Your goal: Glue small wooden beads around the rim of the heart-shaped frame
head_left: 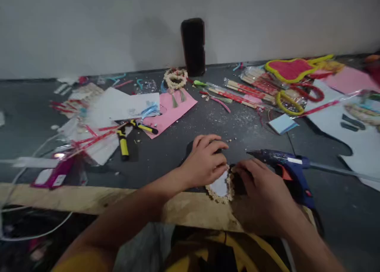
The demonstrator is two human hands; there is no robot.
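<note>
A white cutout (220,187) edged with small cream-coloured bits lies at the table's front edge, its upper part covered by my hands. My left hand (205,161) curves over its top left, thumb against the rim and the other fingers bent beyond it. At the right rim, my right hand (261,181) is closed, thumb and fingertips pinched together; anything between them is too small to make out. Just beyond that hand lies a blue hot glue gun (285,161), nozzle pointing left and a glue stick in its back.
A black phone (193,46) leans on the wall. Scissors with yellow and black handles (122,143), pink paper (175,116), wrapped chopsticks (234,96) and a cream ring ornament (175,79) lie around. A red shape with yellow edging (292,69) sits back right. A white cable (18,177) hangs at left.
</note>
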